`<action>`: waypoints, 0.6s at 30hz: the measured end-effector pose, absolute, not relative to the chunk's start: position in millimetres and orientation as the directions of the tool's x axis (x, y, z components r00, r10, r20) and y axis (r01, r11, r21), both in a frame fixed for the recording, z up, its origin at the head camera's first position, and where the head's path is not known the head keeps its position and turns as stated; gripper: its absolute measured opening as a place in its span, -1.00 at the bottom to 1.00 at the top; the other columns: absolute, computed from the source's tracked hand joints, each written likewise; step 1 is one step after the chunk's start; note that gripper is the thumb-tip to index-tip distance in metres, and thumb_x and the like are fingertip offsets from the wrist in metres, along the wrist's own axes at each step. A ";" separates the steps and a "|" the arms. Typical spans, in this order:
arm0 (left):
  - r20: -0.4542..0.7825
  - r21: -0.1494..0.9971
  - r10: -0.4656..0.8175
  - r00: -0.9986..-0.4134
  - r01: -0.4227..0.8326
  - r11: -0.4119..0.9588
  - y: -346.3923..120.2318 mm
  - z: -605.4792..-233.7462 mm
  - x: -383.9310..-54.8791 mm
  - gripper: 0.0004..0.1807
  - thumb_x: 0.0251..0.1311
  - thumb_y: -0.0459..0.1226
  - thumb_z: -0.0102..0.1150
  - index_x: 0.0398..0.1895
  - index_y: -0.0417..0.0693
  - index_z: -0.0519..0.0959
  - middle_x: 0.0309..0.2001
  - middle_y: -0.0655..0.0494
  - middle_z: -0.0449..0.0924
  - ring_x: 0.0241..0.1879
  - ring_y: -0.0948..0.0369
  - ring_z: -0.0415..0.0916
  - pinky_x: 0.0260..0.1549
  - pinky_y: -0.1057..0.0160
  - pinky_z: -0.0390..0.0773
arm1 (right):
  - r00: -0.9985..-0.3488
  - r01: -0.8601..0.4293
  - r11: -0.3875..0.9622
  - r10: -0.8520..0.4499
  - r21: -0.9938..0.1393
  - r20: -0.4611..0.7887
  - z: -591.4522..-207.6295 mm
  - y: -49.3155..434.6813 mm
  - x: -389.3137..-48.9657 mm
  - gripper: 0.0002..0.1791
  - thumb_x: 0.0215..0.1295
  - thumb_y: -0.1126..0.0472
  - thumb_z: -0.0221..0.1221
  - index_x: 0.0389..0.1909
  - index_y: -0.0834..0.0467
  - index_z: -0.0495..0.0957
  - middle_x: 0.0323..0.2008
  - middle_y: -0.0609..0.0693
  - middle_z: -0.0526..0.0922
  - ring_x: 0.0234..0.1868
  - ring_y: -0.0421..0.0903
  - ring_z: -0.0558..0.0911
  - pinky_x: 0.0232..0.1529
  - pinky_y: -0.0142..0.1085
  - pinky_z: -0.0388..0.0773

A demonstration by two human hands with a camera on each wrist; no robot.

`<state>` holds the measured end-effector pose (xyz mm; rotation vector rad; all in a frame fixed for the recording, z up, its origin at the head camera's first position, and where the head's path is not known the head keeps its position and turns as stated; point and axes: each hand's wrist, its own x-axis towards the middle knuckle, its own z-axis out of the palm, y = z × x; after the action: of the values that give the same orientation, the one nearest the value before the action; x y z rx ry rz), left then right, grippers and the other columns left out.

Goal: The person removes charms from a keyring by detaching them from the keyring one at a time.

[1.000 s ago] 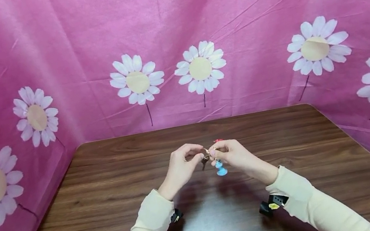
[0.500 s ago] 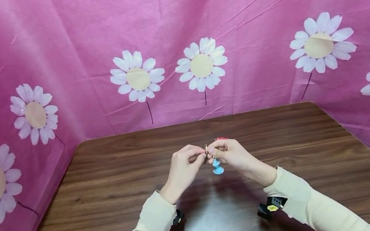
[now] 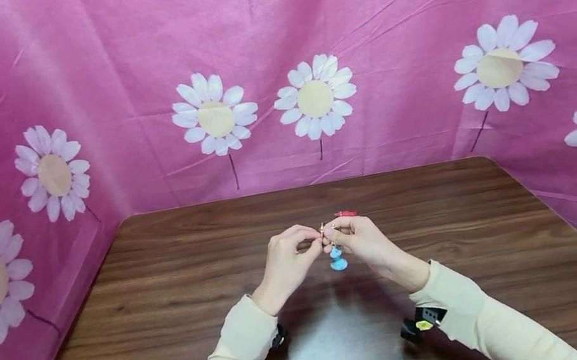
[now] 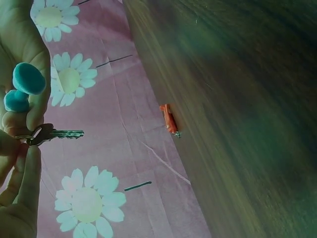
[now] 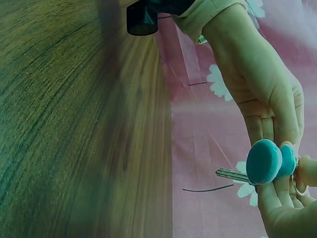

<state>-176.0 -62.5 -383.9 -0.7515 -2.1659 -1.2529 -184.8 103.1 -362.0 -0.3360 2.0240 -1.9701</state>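
Above the middle of the table, my two hands meet at the fingertips. My left hand [image 3: 291, 263] pinches a key [image 4: 59, 134] by its dark head, and the toothed blade points down toward the table. Between thumb and fingers, my right hand [image 3: 366, 246] holds a thin gold-coloured key ring [image 5: 300, 187], partly hidden by the fingers. A blue rounded charm [image 3: 338, 258] with two bulges hangs below the right fingers. In the left wrist view the key's head sits right at the ring.
A small red object with a metal end [image 4: 169, 120] lies on the wooden table [image 3: 176, 264] just beyond the right hand. A pink cloth [image 3: 380, 9] with white flowers surrounds the table's back and sides. Dark cameras are strapped at both wrists.
The left fingers have closed in on the key, which hung visibly beneath them a second ago. The blue charm has swung slightly left, and the red object shows more.
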 end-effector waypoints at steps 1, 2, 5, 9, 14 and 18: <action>0.680 0.591 0.202 -0.705 0.690 0.417 -62.2 -384.2 -176.8 -0.93 -0.01 -0.44 0.19 -0.49 -0.18 0.65 -0.43 0.08 0.64 -0.43 0.29 0.62 -0.38 0.57 0.55 | -0.929 0.039 0.034 -0.367 -0.999 -0.049 -362.2 103.5 -185.1 -0.70 0.33 0.29 0.01 -0.10 0.48 0.42 -0.53 -0.20 0.60 -0.46 -0.34 0.60 -0.33 -0.47 0.56; 0.685 0.588 0.201 -0.701 0.694 0.415 -62.0 -384.3 -177.2 -0.93 -0.02 -0.45 0.19 -0.50 -0.18 0.65 -0.44 0.09 0.64 -0.43 0.29 0.62 -0.39 0.57 0.55 | -0.929 0.038 0.033 -0.368 -0.999 -0.048 -362.3 103.7 -185.4 -0.69 0.33 0.29 0.02 -0.09 0.49 0.41 -0.53 -0.20 0.60 -0.45 -0.34 0.59 -0.33 -0.47 0.56; 0.697 0.580 0.195 -0.690 0.702 0.413 -61.5 -384.5 -178.4 -0.92 -0.05 -0.47 0.18 -0.53 -0.17 0.64 -0.46 0.09 0.65 -0.44 0.29 0.62 -0.40 0.58 0.54 | -0.929 0.032 0.027 -0.369 -0.999 -0.040 -362.4 103.6 -186.2 -0.69 0.32 0.29 0.02 -0.09 0.50 0.41 -0.53 -0.19 0.60 -0.46 -0.33 0.59 -0.33 -0.47 0.56; 0.707 0.572 0.184 -0.683 0.704 0.421 -61.3 -385.0 -179.1 -0.90 -0.09 -0.48 0.16 -0.56 -0.15 0.63 -0.48 0.10 0.65 -0.46 0.29 0.62 -0.42 0.59 0.54 | -0.929 0.019 0.024 -0.370 -1.000 -0.026 -362.2 102.1 -187.0 -0.74 0.31 0.31 0.02 -0.15 0.47 0.43 -0.54 -0.19 0.59 -0.46 -0.32 0.60 -0.35 -0.47 0.56; 0.717 0.575 0.161 -0.678 0.706 0.413 -60.7 -386.6 -178.7 -0.90 -0.10 -0.50 0.16 -0.59 -0.17 0.61 -0.49 0.07 0.65 -0.46 0.27 0.62 -0.44 0.59 0.54 | -0.931 0.008 0.028 -0.365 -1.000 -0.017 -361.1 100.2 -187.0 -0.80 0.31 0.32 0.01 -0.23 0.43 0.47 -0.55 -0.19 0.58 -0.48 -0.32 0.59 -0.36 -0.49 0.54; 0.727 0.591 0.139 -0.673 0.716 0.372 -59.0 -386.6 -179.0 -0.89 -0.11 -0.53 0.14 -0.59 -0.20 0.60 -0.50 0.05 0.64 -0.48 0.26 0.62 -0.46 0.56 0.55 | -0.935 -0.003 0.010 -0.354 -1.000 -0.001 -359.2 99.4 -186.7 -0.86 0.29 0.35 0.02 -0.29 0.38 0.48 -0.55 -0.15 0.57 -0.50 -0.30 0.59 -0.37 -0.49 0.54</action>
<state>-179.0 -59.0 -386.6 -0.7348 -2.0579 -1.2974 -186.7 99.4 -359.2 -0.3713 2.0359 -2.0138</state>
